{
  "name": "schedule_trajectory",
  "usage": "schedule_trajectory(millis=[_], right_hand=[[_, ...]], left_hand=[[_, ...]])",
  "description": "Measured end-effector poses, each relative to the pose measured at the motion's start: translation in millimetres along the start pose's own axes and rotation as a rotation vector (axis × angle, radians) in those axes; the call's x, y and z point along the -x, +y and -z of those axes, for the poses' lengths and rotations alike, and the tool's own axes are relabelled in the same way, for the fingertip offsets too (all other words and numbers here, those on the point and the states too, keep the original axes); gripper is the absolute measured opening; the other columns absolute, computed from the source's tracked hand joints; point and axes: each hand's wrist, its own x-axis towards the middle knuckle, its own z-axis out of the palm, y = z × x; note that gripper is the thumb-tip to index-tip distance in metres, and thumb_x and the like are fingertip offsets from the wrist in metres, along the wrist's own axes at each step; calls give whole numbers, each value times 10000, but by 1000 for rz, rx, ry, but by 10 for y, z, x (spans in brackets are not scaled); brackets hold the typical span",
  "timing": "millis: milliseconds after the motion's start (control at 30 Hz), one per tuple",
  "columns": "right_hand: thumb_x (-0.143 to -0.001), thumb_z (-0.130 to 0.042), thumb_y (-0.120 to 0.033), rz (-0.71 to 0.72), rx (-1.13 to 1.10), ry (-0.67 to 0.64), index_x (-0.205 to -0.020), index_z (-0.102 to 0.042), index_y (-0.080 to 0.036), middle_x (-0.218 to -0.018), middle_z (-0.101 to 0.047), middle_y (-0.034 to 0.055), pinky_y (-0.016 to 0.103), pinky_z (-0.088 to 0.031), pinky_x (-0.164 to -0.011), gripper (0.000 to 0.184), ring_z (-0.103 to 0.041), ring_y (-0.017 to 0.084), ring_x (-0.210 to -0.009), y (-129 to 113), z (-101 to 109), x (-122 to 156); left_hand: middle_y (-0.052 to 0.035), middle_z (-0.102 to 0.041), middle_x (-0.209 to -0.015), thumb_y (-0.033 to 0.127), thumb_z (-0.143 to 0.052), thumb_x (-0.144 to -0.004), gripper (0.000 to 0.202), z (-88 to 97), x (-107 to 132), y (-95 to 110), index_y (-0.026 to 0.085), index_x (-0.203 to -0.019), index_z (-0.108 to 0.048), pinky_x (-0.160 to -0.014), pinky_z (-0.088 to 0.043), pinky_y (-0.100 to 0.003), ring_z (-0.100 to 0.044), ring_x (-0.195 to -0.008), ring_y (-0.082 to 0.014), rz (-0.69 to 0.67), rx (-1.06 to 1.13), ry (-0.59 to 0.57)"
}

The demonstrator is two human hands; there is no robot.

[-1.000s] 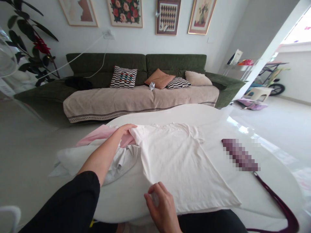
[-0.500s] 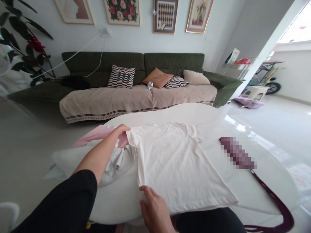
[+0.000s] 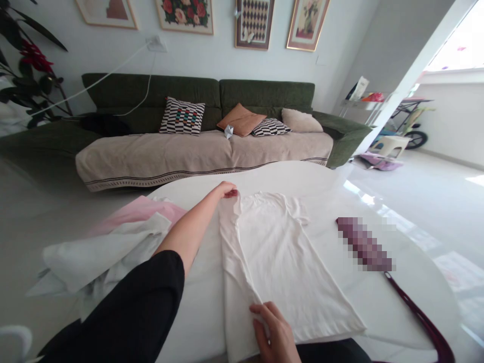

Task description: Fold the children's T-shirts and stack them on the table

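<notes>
A white T-shirt (image 3: 287, 262) lies spread on the round white table, its neckline away from me and its hem close to my lap. Its left side is lifted and partly turned inward along a long edge. At the far end of that edge, near the shoulder, my left hand (image 3: 228, 190) pinches the cloth. My right hand (image 3: 274, 327) grips the same edge near the hem, thumb and fingers closed on it. The left sleeve is hidden in the fold; the right sleeve lies flat.
Heaped white cloth (image 3: 109, 252) and a pink garment (image 3: 139, 214) lie at the table's left, partly behind my left arm. On the right sits a blurred maroon item (image 3: 365, 244) with a dark strap (image 3: 419, 312). Beyond the white table (image 3: 302, 174) stands a green sofa (image 3: 264, 96).
Both hands have moved right, carrying the T-shirt's left edge up and inward. The left sleeve, flat before, is now folded in. My right hand has closed on the edge.
</notes>
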Motion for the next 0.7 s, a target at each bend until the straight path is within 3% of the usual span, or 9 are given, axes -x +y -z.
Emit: schedule_trajectory(millis=[100,167,300,400,533,633,700], right_hand=[[-793,-417,-222,-20,18,-14,-882,-588,-188,-762,-566,41,190,-450,-627,196,-580,126,-652,88,-51,53],[-782,-424,-219,-36,26,-34,-870,-591,-184,-762,-566,43,191,-453,-632,192,-584,128,-661,96,-64,64],[-770,-443,-219,-78,55,-57,-889,-598,-185,-770,-576,41,198,-457,-649,198,-594,133,-683,51,-30,51],[-777,-446,-218,-95,108,-87,-928,-604,-188,-761,-590,37,215,-467,-635,221,-602,141,-661,24,22,29],[-799,-420,-201,-26,175,-139,-1064,-569,-165,-839,-640,67,239,-496,-665,306,-632,161,-719,59,37,39],[-805,-421,-194,70,215,-131,-1189,-496,-143,-1039,-632,109,261,-492,-782,394,-613,184,-927,126,31,111],[-801,-429,-194,74,274,-133,-1209,-488,-147,-1066,-627,112,274,-501,-778,415,-617,192,-926,141,78,171]], left_hand=[[-77,-533,-1108,318,-503,-853,318,-391,-104,-52,150,-1122,-500,-779,-480,-388,-553,-931,-185,-30,-16,27],[-76,-534,-1106,320,-503,-854,315,-525,-140,-96,151,-1119,-502,-778,-480,-387,-554,-929,-184,-83,-37,50],[-77,-557,-1079,306,-474,-868,296,-474,-67,-144,147,-1116,-505,-795,-474,-374,-561,-927,-178,-264,-101,126],[-73,-571,-1108,258,-406,-887,277,-347,200,-246,176,-1132,-508,-906,-411,-330,-534,-1021,-166,-434,-188,186],[-27,-502,-1260,298,-486,-829,332,-395,705,-623,236,-1153,-527,-1037,-261,-324,-389,-1210,-184,-633,-336,130],[-45,-338,-1397,446,-508,-791,510,-527,927,-956,255,-1260,-443,-1059,-171,-439,-199,-1310,-272,-657,-586,51],[-58,-215,-1448,537,-427,-806,601,-587,956,-1103,264,-1334,-336,-1053,-140,-475,-102,-1328,-300,-641,-773,38]])
